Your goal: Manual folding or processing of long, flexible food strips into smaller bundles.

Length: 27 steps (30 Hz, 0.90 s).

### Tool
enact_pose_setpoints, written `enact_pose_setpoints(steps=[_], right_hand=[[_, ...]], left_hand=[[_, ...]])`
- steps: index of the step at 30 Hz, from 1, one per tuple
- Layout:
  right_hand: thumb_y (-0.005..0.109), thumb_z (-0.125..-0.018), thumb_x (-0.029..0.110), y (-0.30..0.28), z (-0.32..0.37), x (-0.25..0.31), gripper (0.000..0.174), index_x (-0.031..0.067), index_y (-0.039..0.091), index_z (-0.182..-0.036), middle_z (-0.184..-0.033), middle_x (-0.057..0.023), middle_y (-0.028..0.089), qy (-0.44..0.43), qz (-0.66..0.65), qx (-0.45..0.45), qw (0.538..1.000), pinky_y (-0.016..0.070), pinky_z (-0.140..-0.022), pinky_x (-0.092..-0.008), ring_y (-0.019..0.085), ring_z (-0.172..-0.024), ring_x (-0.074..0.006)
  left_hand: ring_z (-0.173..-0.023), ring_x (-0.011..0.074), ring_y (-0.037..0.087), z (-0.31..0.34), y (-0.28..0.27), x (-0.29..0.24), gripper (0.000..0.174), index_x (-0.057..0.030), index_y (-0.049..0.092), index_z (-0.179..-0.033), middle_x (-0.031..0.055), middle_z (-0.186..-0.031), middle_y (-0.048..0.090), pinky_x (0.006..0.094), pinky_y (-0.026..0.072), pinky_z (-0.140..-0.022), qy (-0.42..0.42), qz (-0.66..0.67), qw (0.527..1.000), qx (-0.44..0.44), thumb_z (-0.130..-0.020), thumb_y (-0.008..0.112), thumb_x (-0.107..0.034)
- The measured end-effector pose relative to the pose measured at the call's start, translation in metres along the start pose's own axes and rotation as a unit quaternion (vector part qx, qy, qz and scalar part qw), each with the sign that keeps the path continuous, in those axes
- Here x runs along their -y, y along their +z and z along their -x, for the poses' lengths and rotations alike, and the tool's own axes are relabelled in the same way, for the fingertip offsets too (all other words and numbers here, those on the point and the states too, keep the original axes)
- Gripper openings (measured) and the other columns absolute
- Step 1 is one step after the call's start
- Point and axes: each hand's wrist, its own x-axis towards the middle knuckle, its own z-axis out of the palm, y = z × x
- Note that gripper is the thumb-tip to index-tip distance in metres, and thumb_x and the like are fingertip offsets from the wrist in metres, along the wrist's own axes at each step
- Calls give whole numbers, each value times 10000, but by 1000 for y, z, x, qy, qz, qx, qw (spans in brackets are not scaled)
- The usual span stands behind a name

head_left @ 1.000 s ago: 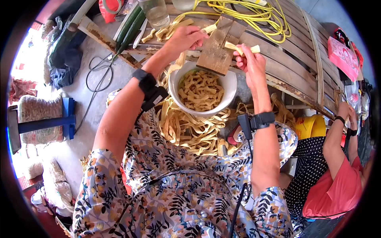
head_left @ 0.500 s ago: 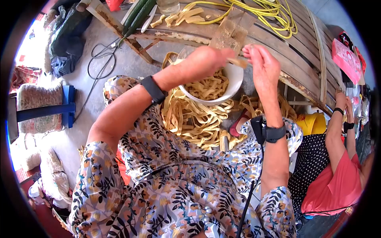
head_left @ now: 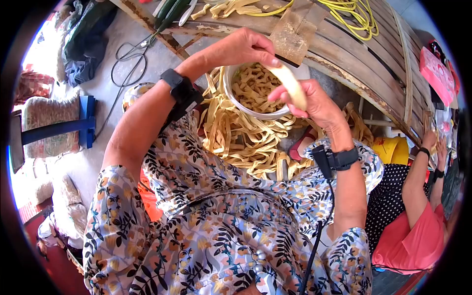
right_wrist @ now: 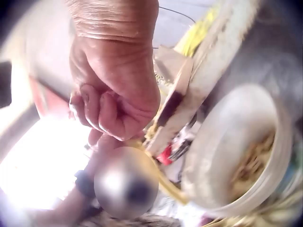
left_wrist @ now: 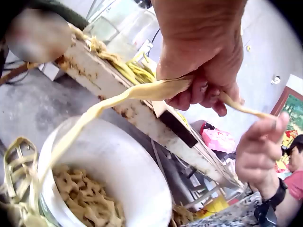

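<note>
A long pale yellow strip [head_left: 291,83] runs between my two hands over the bucket. My left hand [head_left: 250,45] pinches it at its upper part. In the left wrist view the strip [left_wrist: 111,100] passes through the curled fingers and trails down past the bucket's rim. The right hand [head_left: 318,102] grips the other end, and a thin length reaches its fingertips in the left wrist view. Below stands a white bucket [left_wrist: 137,151], part filled with short, knotted-looking yellow pieces [head_left: 253,91]. In the right wrist view, the right hand's [right_wrist: 118,90] fingers are tightly curled.
Loose strips [head_left: 236,142] lie heaped between the bucket and my lap. A slatted bench [head_left: 354,69] beyond carries a wooden board [head_left: 292,39], yellow cord [head_left: 351,17] and cucumbers [head_left: 172,12]. Another person [head_left: 415,216] sits at the right, near a yellow container [head_left: 391,150].
One second ago the right hand held a short twisted piece beside the board. Both hands have since come nearer to me, over the bucket, and a strip now spans them.
</note>
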Motion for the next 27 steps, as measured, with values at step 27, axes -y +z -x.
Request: enact_pose_setpoints(steps=[27], right_hand=[[645,-741,121,-1,-21,-3,156,44,662,-875,-650,-70,629,-134,270,-323,897,415,-520,-234,488,-552,-50]], left_hand=[[-549,82,556,-4,53,-26,223,46,571,-913,60,-732,599,215,451,-473,-80,250,948,-181,-860,543,-169]])
